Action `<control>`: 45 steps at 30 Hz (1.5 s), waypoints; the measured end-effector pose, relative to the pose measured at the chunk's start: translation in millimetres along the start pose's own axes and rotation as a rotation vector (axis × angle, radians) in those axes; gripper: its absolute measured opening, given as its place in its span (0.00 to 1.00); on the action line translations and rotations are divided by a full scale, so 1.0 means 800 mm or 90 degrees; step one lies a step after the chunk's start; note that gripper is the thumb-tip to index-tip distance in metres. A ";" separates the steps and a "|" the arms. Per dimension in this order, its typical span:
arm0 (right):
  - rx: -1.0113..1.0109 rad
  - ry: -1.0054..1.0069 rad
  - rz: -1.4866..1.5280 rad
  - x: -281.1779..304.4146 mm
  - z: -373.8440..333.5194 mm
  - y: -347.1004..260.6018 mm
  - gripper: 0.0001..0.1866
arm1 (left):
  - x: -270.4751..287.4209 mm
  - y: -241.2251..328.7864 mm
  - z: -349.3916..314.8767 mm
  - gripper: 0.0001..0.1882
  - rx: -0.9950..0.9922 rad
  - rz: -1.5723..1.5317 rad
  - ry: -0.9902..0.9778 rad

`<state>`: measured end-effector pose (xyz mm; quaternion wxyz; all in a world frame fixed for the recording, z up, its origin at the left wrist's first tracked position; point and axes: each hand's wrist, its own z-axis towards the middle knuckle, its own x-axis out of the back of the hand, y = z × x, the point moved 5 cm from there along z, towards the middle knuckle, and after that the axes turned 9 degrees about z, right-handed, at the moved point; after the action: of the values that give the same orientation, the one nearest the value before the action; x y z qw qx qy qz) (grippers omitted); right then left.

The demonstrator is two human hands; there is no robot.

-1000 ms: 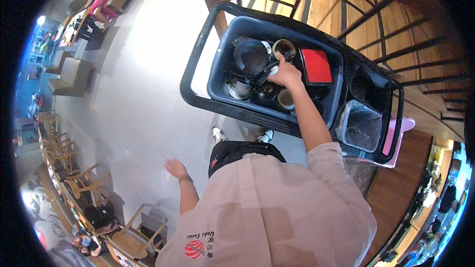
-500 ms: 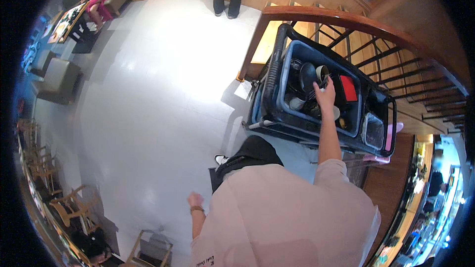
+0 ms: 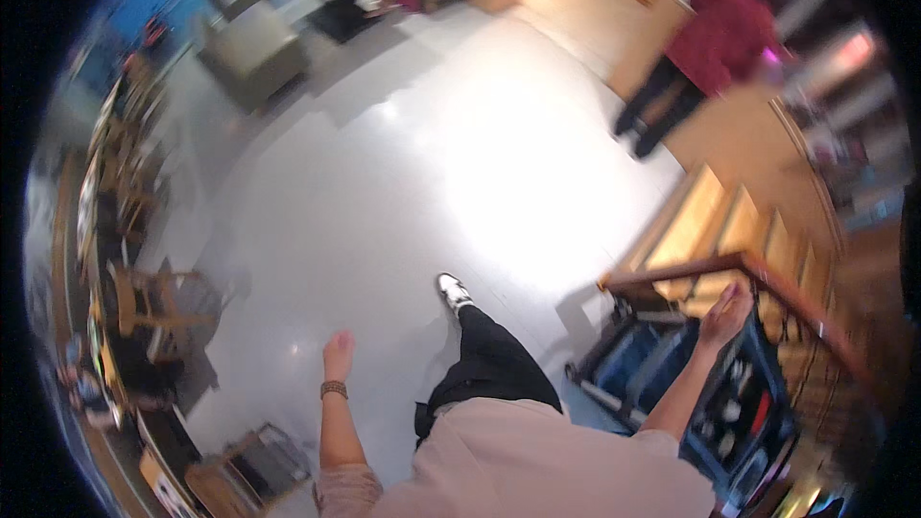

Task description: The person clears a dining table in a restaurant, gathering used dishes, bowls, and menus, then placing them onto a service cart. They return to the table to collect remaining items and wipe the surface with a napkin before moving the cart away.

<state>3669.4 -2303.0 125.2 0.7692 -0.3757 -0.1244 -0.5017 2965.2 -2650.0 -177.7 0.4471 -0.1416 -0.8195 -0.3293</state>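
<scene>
My right hand (image 3: pixel 726 317) is raised over the far edge of the dish cart (image 3: pixel 641 357), near the wooden handrail (image 3: pixel 758 273). Its fingers look stretched out, somewhat blurred, and nothing shows in them. Below my right forearm, the cart's blue tub (image 3: pixel 765 468) holds dark dishes and a red box-shaped thing (image 3: pixel 761 413). My left hand (image 3: pixel 338 357), with a brown bracelet (image 3: pixel 334 388) on the wrist, hangs over the pale floor and touches nothing. Its fingers are too blurred to read.
Wooden stairs (image 3: pixel 705 216) rise behind the cart. A person in a red top (image 3: pixel 724 38) stands beyond them. Wooden chairs (image 3: pixel 158 307) line the left side, with another chair (image 3: pixel 254 468) at lower left. An armchair (image 3: pixel 254 53) stands far left.
My right hand has come up out of the tub. My view has turned and the cart now lies at lower right. My left hand has swung forward, and one foot is stepping ahead.
</scene>
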 end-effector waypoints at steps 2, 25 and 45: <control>-0.079 -0.167 0.133 -0.154 0.013 -0.064 0.12 | -0.021 -0.105 -0.035 0.19 0.077 0.151 -0.074; -0.083 -1.155 0.014 -1.132 -0.389 -0.783 0.31 | 0.202 -0.372 0.399 0.13 0.692 -0.793 0.062; -0.041 -1.278 0.512 -1.715 -0.419 -1.837 0.27 | 0.632 -0.557 1.000 0.22 0.730 -0.645 -0.109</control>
<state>1696.9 -1922.4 -218.7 0.4142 -0.6484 -0.5521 0.3213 1936.0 -2479.4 -250.7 0.1802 0.4795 -0.8588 -0.0056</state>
